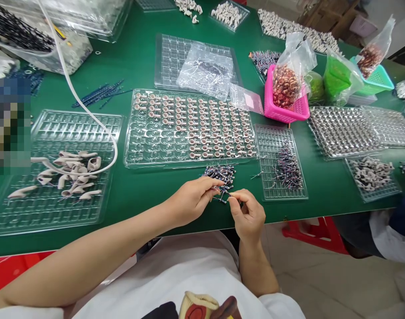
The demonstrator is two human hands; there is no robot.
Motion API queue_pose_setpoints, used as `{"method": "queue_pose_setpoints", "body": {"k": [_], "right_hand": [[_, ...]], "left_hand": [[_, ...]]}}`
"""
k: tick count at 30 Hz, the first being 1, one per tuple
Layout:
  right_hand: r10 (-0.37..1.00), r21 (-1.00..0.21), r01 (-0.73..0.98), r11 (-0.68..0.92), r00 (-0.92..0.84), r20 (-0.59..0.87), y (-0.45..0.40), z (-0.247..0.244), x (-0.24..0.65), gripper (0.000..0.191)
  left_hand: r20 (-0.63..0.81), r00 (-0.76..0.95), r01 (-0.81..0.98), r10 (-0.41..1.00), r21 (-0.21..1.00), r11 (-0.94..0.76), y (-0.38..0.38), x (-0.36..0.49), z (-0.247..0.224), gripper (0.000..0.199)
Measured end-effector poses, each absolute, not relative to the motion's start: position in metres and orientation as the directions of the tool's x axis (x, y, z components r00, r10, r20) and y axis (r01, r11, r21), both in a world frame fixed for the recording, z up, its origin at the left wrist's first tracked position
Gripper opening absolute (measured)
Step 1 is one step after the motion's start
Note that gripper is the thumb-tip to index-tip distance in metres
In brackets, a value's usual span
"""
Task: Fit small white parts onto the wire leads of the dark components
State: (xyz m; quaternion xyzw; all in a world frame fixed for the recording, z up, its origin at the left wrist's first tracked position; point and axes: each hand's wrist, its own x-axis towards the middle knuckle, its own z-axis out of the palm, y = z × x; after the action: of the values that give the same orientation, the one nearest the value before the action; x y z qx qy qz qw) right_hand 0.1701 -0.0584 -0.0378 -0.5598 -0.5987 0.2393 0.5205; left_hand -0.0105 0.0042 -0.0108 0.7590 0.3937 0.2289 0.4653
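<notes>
Keeping the pinch light suits this step, I judge: my right hand is clamped on a thin wired part just beside the pile on the counter; whether my left hand grips it, I cannot tell.

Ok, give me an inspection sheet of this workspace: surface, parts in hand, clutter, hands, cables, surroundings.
Surface: green table, trays and parts spread across it.
Parts: pile of wired parts at the hands; behind it, a partly filled clear tray of pale cupped pieces.
Clutter: plastic bag on a tray behind; pink basket holding a bag of reddish parts.
Hands: left hand and right hand pinching beside the pile; a thin piece seems held between them, too small to identify.
Cables: white cord looping over the left-side tray; whether it is electrical, cannot tell.
Surroundings: red stool, tiled floor.
</notes>
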Motion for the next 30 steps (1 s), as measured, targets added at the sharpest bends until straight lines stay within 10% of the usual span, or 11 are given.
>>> {"method": "queue_pose_setpoints", "body": {"k": [30], "right_hand": [[0.932, -0.861, 0.437, 0.262, 0.118, 0.343, -0.0565, -0.0354, 0.1693, 0.010]], "left_hand": [[-0.062, 0.484, 0.421, 0.873, 0.891, -0.170, 0.0096, -0.0154, -0.0049, 0.017]]}}
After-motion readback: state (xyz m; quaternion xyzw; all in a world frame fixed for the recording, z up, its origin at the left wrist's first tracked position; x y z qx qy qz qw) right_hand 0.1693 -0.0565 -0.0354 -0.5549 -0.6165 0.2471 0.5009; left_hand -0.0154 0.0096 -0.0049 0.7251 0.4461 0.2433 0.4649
